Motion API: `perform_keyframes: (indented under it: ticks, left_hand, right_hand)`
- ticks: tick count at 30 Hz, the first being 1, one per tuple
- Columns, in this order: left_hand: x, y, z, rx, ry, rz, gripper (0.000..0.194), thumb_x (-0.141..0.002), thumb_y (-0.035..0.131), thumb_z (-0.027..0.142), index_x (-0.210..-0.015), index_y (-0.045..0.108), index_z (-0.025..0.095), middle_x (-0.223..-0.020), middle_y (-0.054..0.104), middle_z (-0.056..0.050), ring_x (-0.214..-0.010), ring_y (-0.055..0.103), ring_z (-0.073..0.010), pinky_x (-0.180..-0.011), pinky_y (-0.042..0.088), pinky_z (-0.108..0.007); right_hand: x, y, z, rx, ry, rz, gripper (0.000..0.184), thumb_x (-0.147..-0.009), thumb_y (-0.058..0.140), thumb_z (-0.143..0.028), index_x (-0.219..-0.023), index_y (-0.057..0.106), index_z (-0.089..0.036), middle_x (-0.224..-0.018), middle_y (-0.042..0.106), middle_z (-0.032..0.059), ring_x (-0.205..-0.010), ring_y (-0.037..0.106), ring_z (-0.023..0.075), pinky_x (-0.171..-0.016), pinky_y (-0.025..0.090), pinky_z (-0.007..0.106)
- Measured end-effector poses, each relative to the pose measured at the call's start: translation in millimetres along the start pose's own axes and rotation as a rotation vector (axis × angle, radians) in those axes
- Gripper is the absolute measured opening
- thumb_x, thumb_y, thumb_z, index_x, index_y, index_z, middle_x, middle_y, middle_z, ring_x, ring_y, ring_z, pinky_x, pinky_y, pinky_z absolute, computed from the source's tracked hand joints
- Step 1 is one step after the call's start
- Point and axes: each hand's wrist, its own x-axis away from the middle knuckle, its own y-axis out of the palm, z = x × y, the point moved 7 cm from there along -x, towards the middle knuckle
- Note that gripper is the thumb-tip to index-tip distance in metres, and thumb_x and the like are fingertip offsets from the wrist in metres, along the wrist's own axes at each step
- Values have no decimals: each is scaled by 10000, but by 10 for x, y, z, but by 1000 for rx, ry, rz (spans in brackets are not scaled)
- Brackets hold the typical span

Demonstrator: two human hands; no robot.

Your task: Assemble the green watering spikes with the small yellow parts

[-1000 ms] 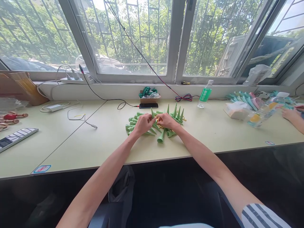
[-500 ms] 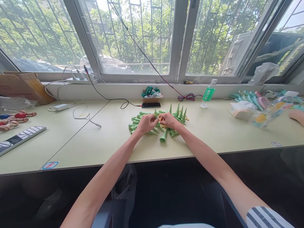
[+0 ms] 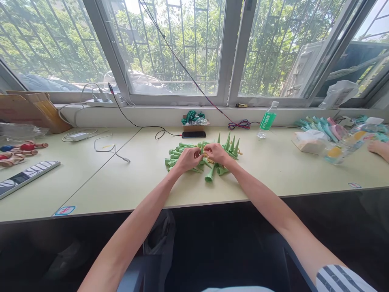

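Over a pile of pale green plastic cones (image 3: 209, 177), my left hand (image 3: 189, 159) is closed in a pinch on one green cone (image 3: 202, 147), which points up. Close beside it my right hand (image 3: 216, 154) has its thumb and fingers bent together near small yellow pieces (image 3: 209, 159); what it pinches is hidden. The fingertips of both hands nearly meet. Several cones stand point up (image 3: 232, 146) behind my right hand. Others lie on their sides around my left hand, with round hollow ends showing.
Behind the pile are a phone (image 3: 193, 134) and a small box of green wrapping (image 3: 194, 120). A bottle (image 3: 266, 121) stands to the right, near a tissue pack (image 3: 310, 141) and another person's hand (image 3: 379, 148). A white cable (image 3: 113, 151) and kendama-like wooden toys (image 3: 22, 151) lie left.
The upright cone at my left fingers has shifted slightly right and lower, towards my right hand. Both hands stay almost in place, and the pile looks the same.
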Motion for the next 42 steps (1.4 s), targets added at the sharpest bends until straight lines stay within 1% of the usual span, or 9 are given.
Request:
perform_keyframes:
  ticks: [5, 14, 16, 19, 22, 24, 27, 33, 42]
  left_hand:
    - [8, 25, -13, 9, -7, -31, 110, -819, 589, 288, -797, 615, 183, -629, 635, -4, -575, 556, -150, -588, 410, -267]
    - [-7, -14, -25, -20, -30, -58, 177, -793, 628, 287, -659, 598, 176, -646, 651, -14, -590, 551, -143, -576, 398, -264]
    - [-13, -24, -41, -13, -35, -45, 206, -806, 638, 333, -677, 623, 173, -663, 662, -15, -586, 542, -138, -581, 400, -264]
    - [-22, -84, -66, 13, -57, 35, 250, -833, 635, 415, -795, 675, 171, -700, 676, -18, -572, 527, -127, -603, 422, -264]
    - [-26, -156, -56, 29, -46, 123, 279, -845, 631, 441, -880, 688, 170, -750, 670, -24, -592, 531, -124, -641, 446, -265]
    - [-26, -170, -39, 38, -30, 142, 284, -846, 633, 446, -894, 684, 171, -776, 653, -25, -594, 528, -120, -644, 451, -265]
    - [-23, -134, -13, 52, -15, 119, 294, -843, 640, 459, -888, 670, 170, -804, 632, -26, -568, 523, -112, -626, 451, -268]
    - [-23, -45, 27, 77, -4, 69, 313, -867, 613, 458, -746, 615, 170, -800, 596, -27, -568, 548, -118, -641, 462, -286]
    - [-26, -81, -6, 49, -15, 104, 346, -862, 623, 459, -669, 553, 181, -716, 597, -16, -579, 497, -126, -623, 427, -282]
  right_hand:
    - [17, -100, -18, -45, 12, 99, 168, -864, 525, -143, -834, 690, -154, -815, 677, 50, -771, 554, 160, -762, 405, 257]
    - [27, -179, 39, -147, 66, 245, 213, -904, 476, -258, -757, 605, -174, -715, 609, 24, -690, 514, 149, -695, 388, 253]
    - [35, -206, 53, -186, 81, 271, 228, -914, 471, -283, -750, 590, -178, -681, 592, 15, -649, 502, 142, -664, 379, 251]
    - [44, -233, 67, -226, 100, 301, 242, -922, 468, -312, -751, 579, -181, -653, 581, 5, -606, 486, 135, -633, 368, 252]
    - [40, -210, 74, -229, 118, 292, 246, -921, 472, -323, -757, 587, -181, -665, 601, 10, -614, 501, 138, -641, 374, 255]
    - [33, -180, 76, -226, 124, 275, 237, -919, 474, -320, -775, 599, -180, -686, 621, 15, -632, 519, 141, -656, 383, 255]
    - [26, -151, 71, -225, 120, 258, 217, -915, 473, -310, -804, 606, -178, -699, 634, 15, -633, 526, 139, -663, 391, 251]
    - [37, -153, 52, -224, 126, 249, 218, -916, 463, -314, -797, 594, -186, -685, 627, 11, -618, 512, 137, -647, 387, 248]
    - [44, -154, 40, -237, 122, 246, 225, -914, 463, -318, -790, 593, -183, -690, 624, 11, -618, 507, 136, -653, 385, 252]
